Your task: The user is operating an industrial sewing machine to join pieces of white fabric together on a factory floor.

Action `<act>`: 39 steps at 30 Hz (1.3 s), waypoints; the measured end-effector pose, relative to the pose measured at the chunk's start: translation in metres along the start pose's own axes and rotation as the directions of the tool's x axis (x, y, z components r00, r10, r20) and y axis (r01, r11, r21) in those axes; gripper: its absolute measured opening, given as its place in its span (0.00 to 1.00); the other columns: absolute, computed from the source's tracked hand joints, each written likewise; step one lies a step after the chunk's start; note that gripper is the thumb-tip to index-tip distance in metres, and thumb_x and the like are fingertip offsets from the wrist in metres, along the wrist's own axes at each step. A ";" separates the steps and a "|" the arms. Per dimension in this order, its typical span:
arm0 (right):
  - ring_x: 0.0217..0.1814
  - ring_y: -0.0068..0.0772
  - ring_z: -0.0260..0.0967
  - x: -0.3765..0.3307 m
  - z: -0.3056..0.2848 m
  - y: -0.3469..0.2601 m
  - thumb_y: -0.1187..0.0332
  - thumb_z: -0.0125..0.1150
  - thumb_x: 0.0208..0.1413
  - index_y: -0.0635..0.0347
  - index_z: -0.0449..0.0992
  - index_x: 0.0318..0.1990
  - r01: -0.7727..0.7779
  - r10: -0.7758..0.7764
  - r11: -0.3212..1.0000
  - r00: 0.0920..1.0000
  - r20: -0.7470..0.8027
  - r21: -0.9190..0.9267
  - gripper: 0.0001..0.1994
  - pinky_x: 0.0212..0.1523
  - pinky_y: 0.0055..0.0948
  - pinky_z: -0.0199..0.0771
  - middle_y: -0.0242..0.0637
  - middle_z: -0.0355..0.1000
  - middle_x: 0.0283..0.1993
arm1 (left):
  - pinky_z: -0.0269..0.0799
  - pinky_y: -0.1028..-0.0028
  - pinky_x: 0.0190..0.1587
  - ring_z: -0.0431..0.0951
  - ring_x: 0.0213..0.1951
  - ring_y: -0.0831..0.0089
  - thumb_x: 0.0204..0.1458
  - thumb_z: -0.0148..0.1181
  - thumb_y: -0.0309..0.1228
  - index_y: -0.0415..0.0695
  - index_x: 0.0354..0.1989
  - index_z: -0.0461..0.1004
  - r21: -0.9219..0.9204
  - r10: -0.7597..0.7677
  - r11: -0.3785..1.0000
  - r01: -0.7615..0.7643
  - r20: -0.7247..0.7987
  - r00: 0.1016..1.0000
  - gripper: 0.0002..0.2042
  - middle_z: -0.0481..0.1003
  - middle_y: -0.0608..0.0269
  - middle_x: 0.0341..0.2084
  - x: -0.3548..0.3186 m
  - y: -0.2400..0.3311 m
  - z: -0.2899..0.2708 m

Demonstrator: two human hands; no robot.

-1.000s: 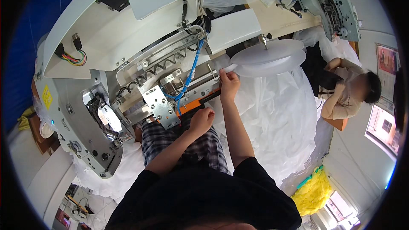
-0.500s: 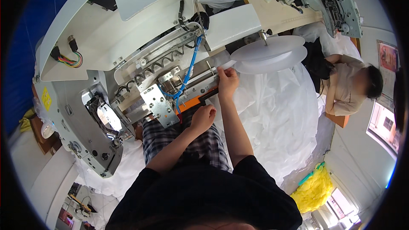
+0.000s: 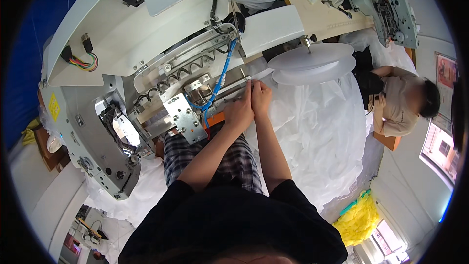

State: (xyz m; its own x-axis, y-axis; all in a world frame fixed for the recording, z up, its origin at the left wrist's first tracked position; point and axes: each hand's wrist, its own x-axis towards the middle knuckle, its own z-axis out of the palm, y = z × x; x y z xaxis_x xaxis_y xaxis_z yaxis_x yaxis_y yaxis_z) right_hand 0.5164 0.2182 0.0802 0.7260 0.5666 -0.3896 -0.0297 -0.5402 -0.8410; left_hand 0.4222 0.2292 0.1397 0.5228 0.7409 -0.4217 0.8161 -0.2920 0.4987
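Both hands are together at the right end of the machine's metal rail [image 3: 233, 92], side by side and touching. Left hand [image 3: 239, 113]: fingers bent, mostly closed, tips up by the right hand's; can't tell if it grips anything. Right hand [image 3: 262, 99]: fingers curled in, thumb side toward the left hand, tips at the white strip [image 3: 264, 74]; the actual grip is hidden. Strip runs between the fingertips and the translucent reel [image 3: 311, 62], just right and far of the hands. Blue tube [image 3: 223, 75] and bolted metal plate [image 3: 184, 119] left of the hands; orange part [image 3: 213, 119] left of the left hand, above the plaid lap [image 3: 210, 159]. White sheer material [image 3: 317, 132] piles up right of the right forearm. Seated co-worker [image 3: 398, 100] far right.
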 end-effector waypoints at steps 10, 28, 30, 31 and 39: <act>0.20 0.21 0.59 0.000 -0.006 0.006 0.63 0.51 0.54 0.71 0.73 0.27 -0.124 0.107 0.980 0.988 0.115 0.157 0.16 0.25 0.28 0.62 0.35 0.65 0.16 | 0.72 0.58 0.22 0.76 0.18 0.55 0.46 0.55 0.31 0.41 0.67 0.38 0.006 -0.007 1.000 0.007 0.064 0.998 0.41 0.75 0.50 0.17 -0.002 -0.005 0.002; 0.51 0.44 0.65 -0.028 -0.051 -0.033 0.71 0.49 0.49 0.64 0.70 0.48 0.698 -0.558 0.579 0.716 0.419 -0.421 0.17 0.49 0.37 0.65 0.43 0.69 0.48 | 0.75 0.61 0.30 0.78 0.27 0.53 0.47 0.50 0.28 0.24 0.61 0.43 0.088 -0.305 0.952 0.293 0.187 0.934 0.35 0.76 0.43 0.25 -0.016 -0.018 -0.007; 0.53 0.44 0.63 -0.029 -0.048 -0.043 0.71 0.50 0.46 0.61 0.70 0.49 0.867 -0.578 0.363 0.498 0.646 -0.342 0.19 0.51 0.38 0.64 0.40 0.68 0.49 | 0.75 0.61 0.30 0.78 0.27 0.53 0.47 0.50 0.28 0.25 0.61 0.43 0.029 -0.301 0.954 0.300 0.102 0.948 0.35 0.76 0.42 0.26 -0.023 -0.020 -0.010; 0.53 0.44 0.63 -0.029 -0.044 -0.047 0.71 0.50 0.46 0.61 0.70 0.49 0.875 -0.603 0.366 0.483 0.635 -0.317 0.19 0.51 0.38 0.64 0.40 0.68 0.49 | 0.75 0.61 0.29 0.78 0.27 0.52 0.47 0.50 0.28 0.26 0.61 0.43 -0.004 -0.316 0.949 0.316 0.036 0.948 0.35 0.76 0.42 0.27 -0.029 -0.020 -0.010; 0.58 0.35 0.60 -0.034 -0.020 -0.040 0.72 0.50 0.46 0.56 0.71 0.48 0.867 -0.510 0.162 0.482 0.712 -0.471 0.18 0.62 0.45 0.52 0.31 0.67 0.51 | 0.72 0.71 0.34 0.76 0.31 0.64 0.48 0.54 0.31 0.34 0.61 0.49 -0.590 -0.454 0.757 0.281 -0.166 0.876 0.32 0.74 0.53 0.33 -0.102 -0.034 0.032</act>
State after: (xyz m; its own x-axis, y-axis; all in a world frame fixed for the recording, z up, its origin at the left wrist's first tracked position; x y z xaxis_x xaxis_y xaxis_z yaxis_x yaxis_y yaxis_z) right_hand 0.5060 0.2080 0.1345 -0.1239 0.9919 -0.0262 0.9483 0.1106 -0.2973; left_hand 0.3492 0.1444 0.1414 0.0466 0.8816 -0.4698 0.6194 0.3434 0.7060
